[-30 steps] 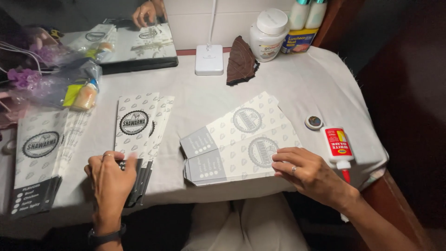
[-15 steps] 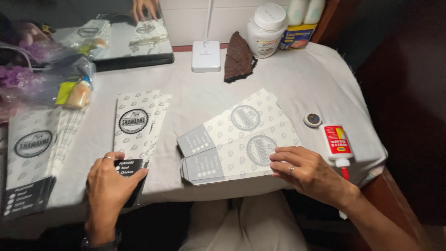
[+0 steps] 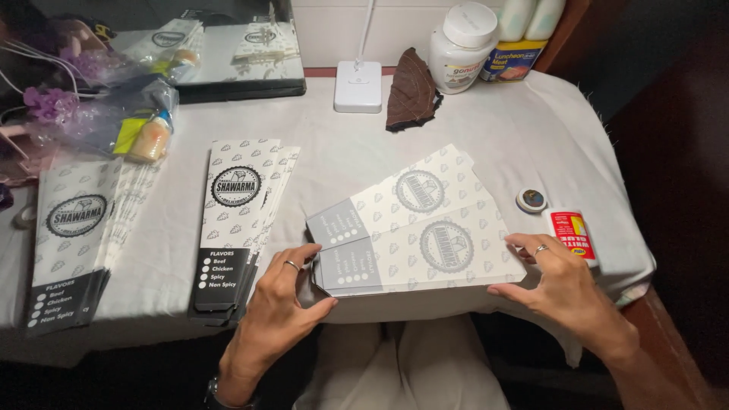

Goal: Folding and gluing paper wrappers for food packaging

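A flat, unfolded printed carton [image 3: 414,228], white with grey end panels and round emblems, lies on the white tablecloth at the front edge. My left hand [image 3: 285,300] grips its grey left end, thumb below and fingers on top. At the carton's right end, my right hand [image 3: 558,281] holds it with spread fingers. A stack of flat printed sleeves [image 3: 235,220] with black lower ends lies just left of my left hand. A second such stack [image 3: 72,235] lies further left.
A glue bottle [image 3: 571,231] and a small round cap [image 3: 531,199] lie by my right hand. At the back stand a white lamp base [image 3: 358,85], a brown cloth [image 3: 410,91], a white jar [image 3: 463,38] and a black tray [image 3: 228,87]. Plastic bags [image 3: 114,121] sit back left.
My left hand left the middle stack of sleeves and moved right onto the carton's grey left end. My right hand stayed at the carton's right end.
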